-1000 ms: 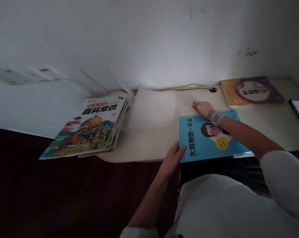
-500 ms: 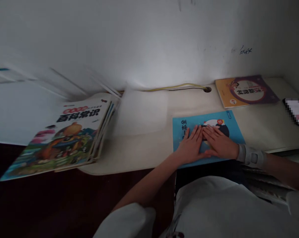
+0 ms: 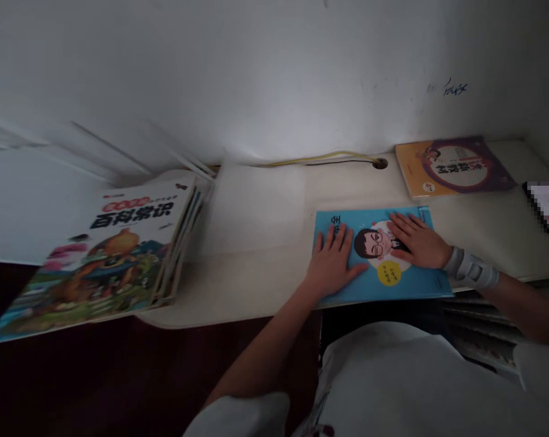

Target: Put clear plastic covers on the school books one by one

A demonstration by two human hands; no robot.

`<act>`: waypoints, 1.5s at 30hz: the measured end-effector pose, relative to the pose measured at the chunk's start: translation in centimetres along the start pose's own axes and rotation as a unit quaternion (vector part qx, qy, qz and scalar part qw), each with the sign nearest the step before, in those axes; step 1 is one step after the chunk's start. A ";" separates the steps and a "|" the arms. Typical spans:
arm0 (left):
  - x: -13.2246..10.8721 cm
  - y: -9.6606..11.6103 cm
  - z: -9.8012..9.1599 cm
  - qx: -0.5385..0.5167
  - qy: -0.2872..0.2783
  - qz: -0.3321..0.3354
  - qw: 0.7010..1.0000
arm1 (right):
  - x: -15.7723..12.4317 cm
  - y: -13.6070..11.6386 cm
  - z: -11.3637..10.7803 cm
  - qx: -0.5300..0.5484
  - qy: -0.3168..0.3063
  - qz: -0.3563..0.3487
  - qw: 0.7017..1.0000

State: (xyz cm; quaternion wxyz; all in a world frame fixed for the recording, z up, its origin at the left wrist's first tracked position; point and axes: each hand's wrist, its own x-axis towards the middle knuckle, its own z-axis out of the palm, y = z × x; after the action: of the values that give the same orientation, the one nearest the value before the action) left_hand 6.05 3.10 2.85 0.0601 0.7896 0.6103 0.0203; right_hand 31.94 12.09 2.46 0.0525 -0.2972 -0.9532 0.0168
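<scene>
A blue book (image 3: 347, 285) with a cartoon figure in glasses on its cover lies closed at the front edge of the desk. My left hand (image 3: 333, 261) rests flat on the left part of the cover, fingers spread. On the cover's right part lies my right hand (image 3: 418, 241), fingers stretched out, with a grey band around the wrist. Between my hands the cartoon face and a yellow circle show. Neither hand grips anything.
A stack of picture books (image 3: 119, 255) juts over the desk's left end. A white sheet (image 3: 256, 206) lies beside it. Back right are an orange and purple book (image 3: 456, 167) and a phone (image 3: 548, 206). A yellow cable (image 3: 320, 159) runs along the wall to a hole.
My hands have moved apart across the blue book, the left to the left and the right to the right. More of the cover's cartoon now shows. The view has shifted slightly.
</scene>
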 end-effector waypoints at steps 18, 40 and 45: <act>3.2 -8.1 -1.4 -0.057 0.094 -0.206 0.972 | -1.0 7.4 1.4 0.233 0.202 0.321 0.895; 2.0 -6.4 -3.1 -0.617 0.260 -0.195 0.717 | -0.4 5.4 -4.1 0.372 0.327 0.255 0.831; 0.9 -6.8 -4.4 -0.629 0.187 -0.163 0.737 | -1.3 5.2 -6.2 0.392 0.222 0.236 0.861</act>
State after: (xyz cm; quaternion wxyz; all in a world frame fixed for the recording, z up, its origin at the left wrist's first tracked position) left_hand -0.77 5.93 6.35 0.4300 0.4407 0.5774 0.5362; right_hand 36.59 15.68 8.16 0.3693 -0.4636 -0.7325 0.3347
